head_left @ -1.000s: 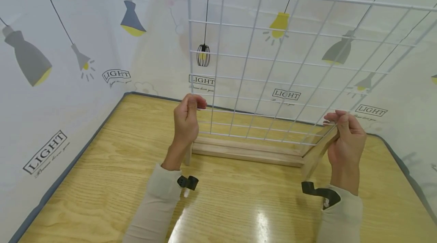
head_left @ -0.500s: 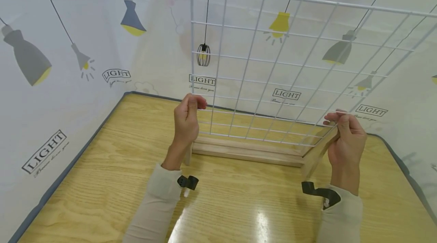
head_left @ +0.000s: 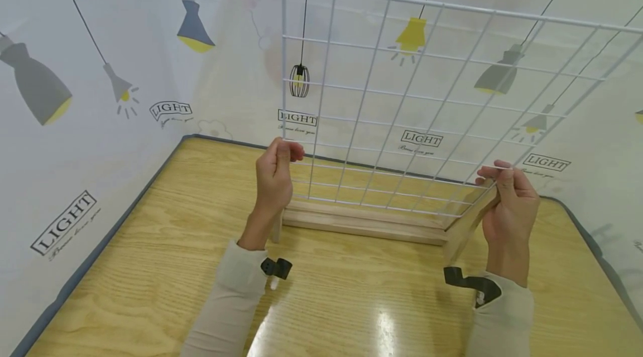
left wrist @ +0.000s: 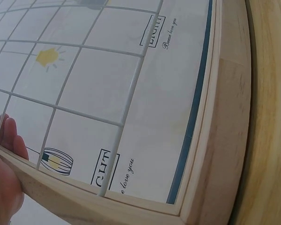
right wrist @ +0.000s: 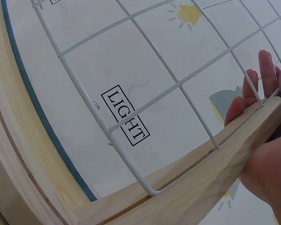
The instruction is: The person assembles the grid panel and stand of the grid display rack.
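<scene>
Lamp prints (head_left: 412,33) show through the wire grid (right wrist: 179,84); hands (head_left: 273,177) (head_left: 509,203) grip its wooden frame (head_left: 361,225).

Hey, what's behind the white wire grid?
A wall covering printed with lamps and LIGHT labels, and part of the table. Whatever lies behind the grid bars, left hand or right hand is hidden.

A white wire grid (head_left: 445,101) of rectangular meshes stands at a slant from centre to upper right of the head view, its side edges set into the grooved uprights of a pale, bare-wood frame (head_left: 364,227). Its lowest wire hangs apart from the frame's bottom bar, at lower centre.
</scene>
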{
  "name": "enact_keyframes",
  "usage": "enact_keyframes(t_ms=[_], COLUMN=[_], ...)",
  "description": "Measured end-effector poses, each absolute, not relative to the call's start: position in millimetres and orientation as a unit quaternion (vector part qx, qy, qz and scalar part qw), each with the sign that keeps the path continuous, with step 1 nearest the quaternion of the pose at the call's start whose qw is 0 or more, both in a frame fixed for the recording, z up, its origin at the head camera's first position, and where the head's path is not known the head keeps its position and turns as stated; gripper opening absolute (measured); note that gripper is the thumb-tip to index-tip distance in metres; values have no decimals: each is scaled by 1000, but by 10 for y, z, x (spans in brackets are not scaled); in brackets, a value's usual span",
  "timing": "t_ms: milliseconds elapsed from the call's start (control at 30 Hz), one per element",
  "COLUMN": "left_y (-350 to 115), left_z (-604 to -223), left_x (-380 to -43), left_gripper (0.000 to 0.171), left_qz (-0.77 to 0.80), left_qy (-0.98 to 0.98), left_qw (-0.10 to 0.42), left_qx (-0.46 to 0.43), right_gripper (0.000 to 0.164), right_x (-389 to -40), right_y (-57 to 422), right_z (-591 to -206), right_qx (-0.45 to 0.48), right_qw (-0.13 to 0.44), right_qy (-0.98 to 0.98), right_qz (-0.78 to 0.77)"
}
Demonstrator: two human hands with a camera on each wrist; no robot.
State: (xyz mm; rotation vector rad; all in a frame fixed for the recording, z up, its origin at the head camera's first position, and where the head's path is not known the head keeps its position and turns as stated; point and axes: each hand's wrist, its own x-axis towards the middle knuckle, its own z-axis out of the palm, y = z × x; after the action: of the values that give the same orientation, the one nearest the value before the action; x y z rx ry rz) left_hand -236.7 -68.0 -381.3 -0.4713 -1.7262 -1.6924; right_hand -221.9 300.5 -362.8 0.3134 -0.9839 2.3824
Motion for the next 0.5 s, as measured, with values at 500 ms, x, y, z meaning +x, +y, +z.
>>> enact_keyframes(t_ms=[500], left_y=[-673], left_z=[-3834], left_x=[-2393], left_gripper=[36], left_qz=[-656], left_qy=[-648], left_qw=[338], left_qx=[-189], right_gripper=[21], right_x=[-2217], right_y=[3004], right_z=[-3637], right_qx=[114], right_qw=[270], right_qy=[-369], right_qz=[882])
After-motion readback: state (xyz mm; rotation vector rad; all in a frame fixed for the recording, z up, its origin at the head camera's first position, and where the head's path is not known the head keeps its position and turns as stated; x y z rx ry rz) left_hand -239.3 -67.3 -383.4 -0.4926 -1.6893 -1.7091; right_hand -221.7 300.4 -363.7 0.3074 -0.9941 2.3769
